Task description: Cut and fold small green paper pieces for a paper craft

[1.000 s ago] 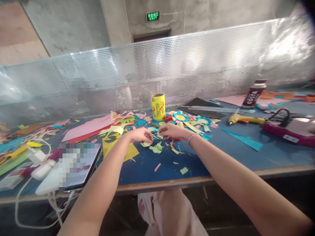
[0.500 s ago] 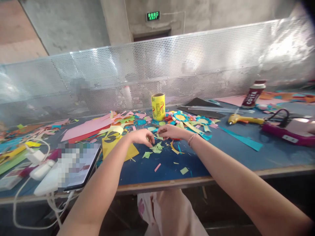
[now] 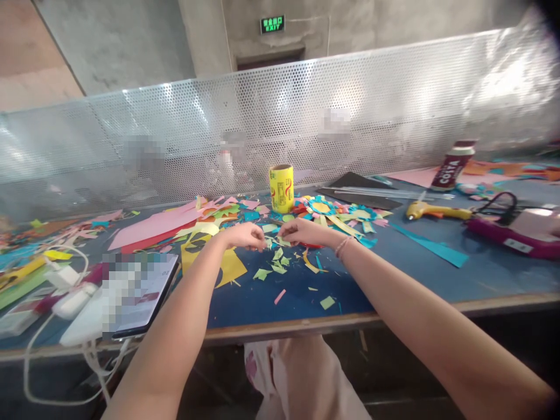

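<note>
Several pale green paper scraps (image 3: 262,273) lie loose on the blue tabletop (image 3: 301,310), just in front of two bare hands that face each other with a small gap between. The left hand (image 3: 245,235) curls inward, its fingertips drawn close together; whether anything sits between them is too small to tell. The right hand (image 3: 303,231) has bent fingers narrowly spaced, with a pale green piece (image 3: 283,241) showing at their tips, though I cannot tell whether it is pinched or merely lies there.

The scraps look like thin coloured paper or light card, so they should weigh almost nothing, bend readily, and crease or tear under a hard pull. Being small and flat, they are probably awkward to lift and could scatter at a brush of the wrist. A corner that stands clear of the surface likely gives thumb and forefinger the best purchase; a light pinch at the edge should do. The yellow cut-out sheet (image 3: 236,269) beside the left hand, being larger, may flop, and its solid corner seems a safer hold than the narrow parts around its openings.
</note>
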Available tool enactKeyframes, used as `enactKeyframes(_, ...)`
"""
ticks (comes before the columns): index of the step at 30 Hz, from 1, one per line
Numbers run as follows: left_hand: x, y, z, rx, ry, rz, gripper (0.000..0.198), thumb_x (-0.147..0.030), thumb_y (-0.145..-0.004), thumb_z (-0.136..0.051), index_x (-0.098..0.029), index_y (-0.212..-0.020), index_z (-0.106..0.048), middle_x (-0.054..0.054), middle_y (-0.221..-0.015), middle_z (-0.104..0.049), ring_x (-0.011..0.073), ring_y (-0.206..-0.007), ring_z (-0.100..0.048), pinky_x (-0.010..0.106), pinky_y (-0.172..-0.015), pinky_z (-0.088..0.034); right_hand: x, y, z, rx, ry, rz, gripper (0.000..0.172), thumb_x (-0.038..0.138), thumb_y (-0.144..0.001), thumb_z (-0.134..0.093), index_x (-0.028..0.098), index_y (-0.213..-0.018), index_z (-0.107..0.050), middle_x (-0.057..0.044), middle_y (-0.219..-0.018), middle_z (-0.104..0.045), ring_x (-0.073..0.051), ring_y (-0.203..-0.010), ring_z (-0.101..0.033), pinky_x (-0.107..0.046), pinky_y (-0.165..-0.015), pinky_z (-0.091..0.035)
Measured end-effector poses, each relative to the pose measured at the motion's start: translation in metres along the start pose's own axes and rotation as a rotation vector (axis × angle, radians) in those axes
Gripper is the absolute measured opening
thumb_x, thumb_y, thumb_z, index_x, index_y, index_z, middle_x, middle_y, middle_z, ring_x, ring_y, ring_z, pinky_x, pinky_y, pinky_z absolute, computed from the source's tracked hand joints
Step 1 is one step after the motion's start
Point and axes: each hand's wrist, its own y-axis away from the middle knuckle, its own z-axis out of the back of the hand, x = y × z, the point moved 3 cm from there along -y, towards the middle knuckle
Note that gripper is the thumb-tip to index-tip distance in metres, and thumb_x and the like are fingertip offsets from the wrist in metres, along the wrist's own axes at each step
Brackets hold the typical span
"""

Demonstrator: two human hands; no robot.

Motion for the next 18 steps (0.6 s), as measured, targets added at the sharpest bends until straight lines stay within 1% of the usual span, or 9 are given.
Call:
enactKeyframes(2, 0.007, -0.003, 0.007, -0.249, -0.043, 0.054, 0.023, -0.035, -0.072, -0.056, -0.016, -0.084, -0.059, 0.005, -0.075, -0.066, 0.0124, -0.062, -0.058, 0.024, -0.058, -0.043, 0.006, 0.003, -0.003, 0.058, 0.011, 0.016, 0.018, 0.023, -0.067, -0.059, 0.017, -0.083, -0.065, 0.001, -0.065, -0.061, -0.009, -0.058, -0.057, -0.019, -0.055, -0.046)
enactKeyframes(3, 0.012, -0.005, 0.01, -0.373, -0.125, 0.093, 0.024, -0.033, -0.071, -0.057, -0.016, -0.087, -0.059, 0.005, -0.074, -0.066, 0.0136, -0.063, -0.059, 0.024, -0.058, -0.042, 0.009, 0.004, -0.005, 0.09, 0.014, 0.02, 0.02, 0.023, -0.067, -0.06, 0.016, -0.086, -0.065, 0.001, -0.065, -0.061, -0.01, -0.059, -0.058, -0.019, -0.055, -0.046)
enactKeyframes(4, 0.017, -0.008, 0.011, -0.46, -0.213, 0.114, 0.024, -0.031, -0.07, -0.059, -0.016, -0.088, -0.059, 0.005, -0.073, -0.066, 0.0146, -0.065, -0.059, 0.025, -0.061, -0.043, 0.012, 0.005, -0.007, 0.116, 0.01, 0.022, 0.022, 0.024, -0.067, -0.06, 0.016, -0.088, -0.065, 0.001, -0.065, -0.061, -0.01, -0.059, -0.058, -0.02, -0.056, -0.046)
enactKeyframes(5, 0.021, -0.01, 0.012, -0.509, -0.269, 0.124, 0.024, -0.031, -0.07, -0.059, -0.017, -0.09, -0.059, 0.005, -0.072, -0.066, 0.0153, -0.066, -0.06, 0.025, -0.063, -0.043, 0.014, 0.006, -0.009, 0.133, 0.003, 0.019, 0.022, 0.024, -0.068, -0.061, 0.016, -0.087, -0.064, 0.001, -0.064, -0.06, -0.01, -0.059, -0.058, -0.02, -0.056, -0.046)
enactKeyframes(7, 0.031, -0.016, 0.012, -0.522, -0.286, 0.134, 0.028, -0.034, -0.073, -0.056, -0.017, -0.095, -0.059, 0.005, -0.072, -0.067, 0.0161, -0.07, -0.061, 0.025, -0.066, -0.043, 0.018, 0.008, -0.013, 0.156, 0.007, 0.012, 0.018, 0.026, -0.068, -0.061, 0.015, -0.083, -0.064, 0.001, -0.062, -0.06, -0.01, -0.059, -0.058, -0.02, -0.056, -0.046)
enactKeyframes(12, 0.043, -0.018, 0.015, -0.585, -0.382, 0.22, 0.027, -0.038, -0.074, -0.054, -0.017, -0.088, -0.062, 0.01, -0.088, -0.068, 0.0196, -0.082, -0.061, 0.027, -0.071, -0.044, 0.017, 0.006, -0.018, 0.184, 0.201, 0.084, 0.018, 0.033, -0.068, -0.063, 0.018, -0.075, -0.067, 0.001, -0.065, -0.063, -0.009, -0.058, -0.054, -0.019, -0.054, -0.041)
enactKeyframes(14, 0.042, -0.017, 0.014, -0.59, -0.382, 0.226, 0.025, -0.037, -0.075, -0.053, -0.017, -0.086, -0.063, 0.009, -0.089, -0.068, 0.0196, -0.084, -0.061, 0.027, -0.072, -0.044, 0.012, 0.002, -0.013, 0.1, 0.273, 0.101, 0.022, 0.038, -0.072, -0.059, 0.018, -0.077, -0.069, 0.0, -0.07, -0.065, -0.01, -0.06, -0.054, -0.021, -0.055, -0.04)
enactKeyframes(16, 0.039, -0.016, 0.013, -0.598, -0.382, 0.216, 0.023, -0.036, -0.076, -0.052, -0.018, -0.084, -0.064, 0.009, -0.089, -0.068, 0.0199, -0.085, -0.061, 0.028, -0.075, -0.044, 0.005, -0.002, -0.003, -0.079, 0.342, 0.086, 0.026, 0.038, -0.078, -0.052, 0.018, -0.081, -0.068, -0.002, -0.077, -0.066, -0.012, -0.068, -0.056, -0.022, -0.061, -0.041)
enactKeyframes(18, 0.036, -0.017, 0.01, -0.592, -0.379, 0.2, 0.021, -0.033, -0.077, -0.051, -0.018, -0.083, -0.065, 0.008, -0.089, -0.068, 0.0203, -0.087, -0.061, 0.028, -0.077, -0.044, -0.005, -0.005, 0.007, -0.224, 0.463, 0.06, 0.022, 0.031, -0.079, -0.051, 0.017, -0.085, -0.066, -0.005, -0.085, -0.065, -0.015, -0.077, -0.057, -0.024, -0.07, -0.042)
